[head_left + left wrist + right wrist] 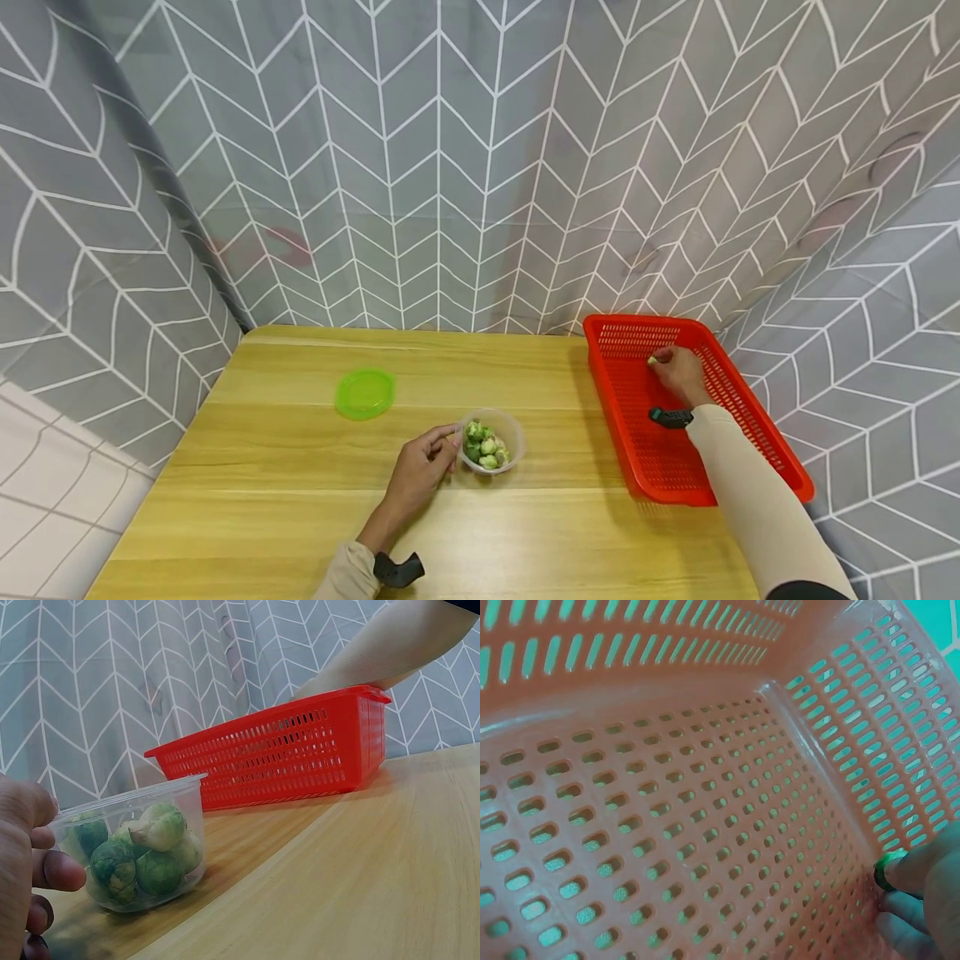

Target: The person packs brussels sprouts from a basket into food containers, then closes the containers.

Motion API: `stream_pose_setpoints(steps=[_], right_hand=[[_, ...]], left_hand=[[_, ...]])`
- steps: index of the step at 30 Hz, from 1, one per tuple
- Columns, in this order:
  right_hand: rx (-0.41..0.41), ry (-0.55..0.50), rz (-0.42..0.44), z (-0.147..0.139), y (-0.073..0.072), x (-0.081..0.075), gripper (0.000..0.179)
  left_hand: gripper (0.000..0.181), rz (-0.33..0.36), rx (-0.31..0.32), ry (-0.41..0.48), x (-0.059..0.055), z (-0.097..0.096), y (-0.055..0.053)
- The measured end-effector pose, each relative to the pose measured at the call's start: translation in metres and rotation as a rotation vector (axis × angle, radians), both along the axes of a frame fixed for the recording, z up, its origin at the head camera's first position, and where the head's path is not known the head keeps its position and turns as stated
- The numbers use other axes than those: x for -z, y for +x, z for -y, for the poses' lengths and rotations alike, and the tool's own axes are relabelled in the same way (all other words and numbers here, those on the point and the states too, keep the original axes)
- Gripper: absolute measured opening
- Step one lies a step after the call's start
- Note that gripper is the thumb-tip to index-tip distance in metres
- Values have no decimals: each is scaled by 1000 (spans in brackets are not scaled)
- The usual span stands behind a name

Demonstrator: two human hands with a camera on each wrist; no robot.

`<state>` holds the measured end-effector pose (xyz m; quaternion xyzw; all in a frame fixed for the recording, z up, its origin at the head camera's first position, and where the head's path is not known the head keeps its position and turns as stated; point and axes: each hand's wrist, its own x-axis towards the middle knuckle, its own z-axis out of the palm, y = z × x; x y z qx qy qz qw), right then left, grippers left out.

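Note:
A clear round plastic tub [512, 429] holding several Brussels sprouts [159, 871] stands on the table. My left hand [422, 469] is at its left side, fingers bent, and grips the rim with thumb and fingertip. In the left wrist view the curled fingers [60, 870] sit close against the tub's wall. Over at the right, my right hand [681, 375] reaches down inside the red plastic basket [626, 433]. It pinches one small Brussels sprout [887, 870] between thumb and fingers near the basket's floor; most of the sprout is hidden by the fingers.
A green round lid [365, 393] lies flat on the wooden table [285, 475], left of and behind the tub. The basket has raised slotted walls and stands at the table's right edge. Patterned grey curtains [465, 167] hang behind and on both sides.

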<state>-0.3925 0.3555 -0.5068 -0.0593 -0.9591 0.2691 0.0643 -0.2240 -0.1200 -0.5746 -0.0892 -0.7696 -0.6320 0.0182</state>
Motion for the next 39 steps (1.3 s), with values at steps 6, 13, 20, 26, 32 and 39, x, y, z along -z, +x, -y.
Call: stream_pose_setpoints(steps=[6, 13, 20, 26, 32, 39], right_hand=[[-26, -48, -13, 1, 2, -8, 25], [-59, -78, -30, 3, 7, -11, 26], [-70, -167, -32, 14, 18, -19, 25], [-126, -312, -57, 27, 32, -26, 30], [-157, -371, -99, 43, 45, -37, 31], [-204, -407, -84, 65, 62, -48, 30]], left_hand=[[30, -4, -6, 8, -1, 0, 0], [31, 14, -2, 11, -1, 1, 1], [34, 7, 5, 28, 0, 2, 2], [35, -1, 11, 39, 1, 0, 2], [32, 15, 11, 44, 0, 0, 2], [34, -2, 13, 43, 0, 0, 1]])
